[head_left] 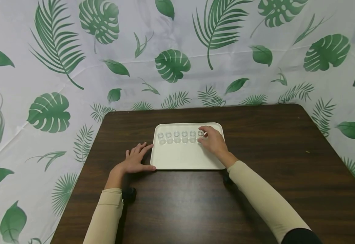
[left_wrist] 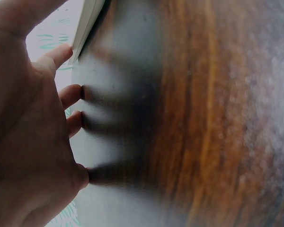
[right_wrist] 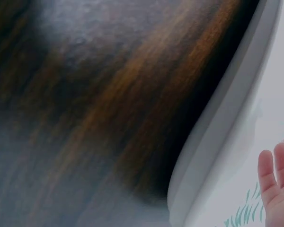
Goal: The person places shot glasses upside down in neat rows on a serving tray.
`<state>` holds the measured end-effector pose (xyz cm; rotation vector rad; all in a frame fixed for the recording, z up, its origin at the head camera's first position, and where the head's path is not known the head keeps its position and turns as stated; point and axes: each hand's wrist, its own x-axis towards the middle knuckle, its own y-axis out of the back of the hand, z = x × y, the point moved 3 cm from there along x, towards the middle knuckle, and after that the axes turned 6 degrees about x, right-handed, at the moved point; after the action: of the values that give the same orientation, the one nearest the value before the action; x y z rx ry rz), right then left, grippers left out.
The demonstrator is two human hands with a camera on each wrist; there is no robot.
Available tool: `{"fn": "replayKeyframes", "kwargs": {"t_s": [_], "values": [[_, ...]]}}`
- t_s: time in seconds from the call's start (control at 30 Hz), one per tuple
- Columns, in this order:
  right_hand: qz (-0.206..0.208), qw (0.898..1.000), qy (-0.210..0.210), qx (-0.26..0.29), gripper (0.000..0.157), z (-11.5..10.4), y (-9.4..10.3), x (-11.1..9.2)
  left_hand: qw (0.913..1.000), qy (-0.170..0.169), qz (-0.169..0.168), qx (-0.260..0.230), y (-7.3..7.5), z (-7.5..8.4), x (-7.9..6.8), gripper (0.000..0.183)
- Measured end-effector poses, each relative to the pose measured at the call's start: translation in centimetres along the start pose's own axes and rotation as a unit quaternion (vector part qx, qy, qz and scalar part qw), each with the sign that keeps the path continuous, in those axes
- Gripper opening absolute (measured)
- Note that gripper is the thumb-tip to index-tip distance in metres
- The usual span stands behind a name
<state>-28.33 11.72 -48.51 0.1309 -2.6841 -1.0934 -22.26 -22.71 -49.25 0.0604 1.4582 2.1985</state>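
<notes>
A cream tray [head_left: 183,159] lies on the table with several small clear jars [head_left: 177,137] standing upright in a row across its far half. My right hand [head_left: 214,142] reaches over the tray's right side and pinches the rightmost jar [head_left: 200,133] between thumb and fingertips, at the end of the row. My left hand [head_left: 135,162] lies with spread fingers at the tray's left edge, its thumb and index finger touching the rim. In the left wrist view, other fingertips of that hand rest on the tabletop. The right wrist view shows only a few fingers [right_wrist: 276,177]; the jar is hidden there.
The dark wood-grain table [head_left: 177,203] extends around the tray on all sides. Behind it hangs a white cloth [head_left: 140,27] printed with green leaves. A small pale speck [head_left: 307,152] lies on the right part of the table.
</notes>
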Motion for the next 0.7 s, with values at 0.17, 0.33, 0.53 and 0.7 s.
{"fn": "replayKeyframes", "kwargs": {"t_s": [0.17,0.33,0.53,0.7], "values": [[-0.004,1.0,-0.013,-0.007,0.054,0.3,0.2,-0.6,1.0,-0.002,0.001,0.004,-0.2,-0.1,0.2,0.099],[0.011,1.0,-0.022,0.007,0.054,0.7,1.3,-1.6,1.0,-0.002,0.001,0.004,-0.4,0.0,0.2,0.099],[0.039,0.999,-0.015,0.026,0.052,2.3,4.0,-3.1,1.0,-0.004,-0.002,0.001,-0.2,0.1,0.3,0.1],[0.066,0.998,0.006,0.02,0.048,4.5,7.4,-3.8,0.9999,-0.001,-0.012,0.002,0.3,0.1,0.4,0.1]]}}
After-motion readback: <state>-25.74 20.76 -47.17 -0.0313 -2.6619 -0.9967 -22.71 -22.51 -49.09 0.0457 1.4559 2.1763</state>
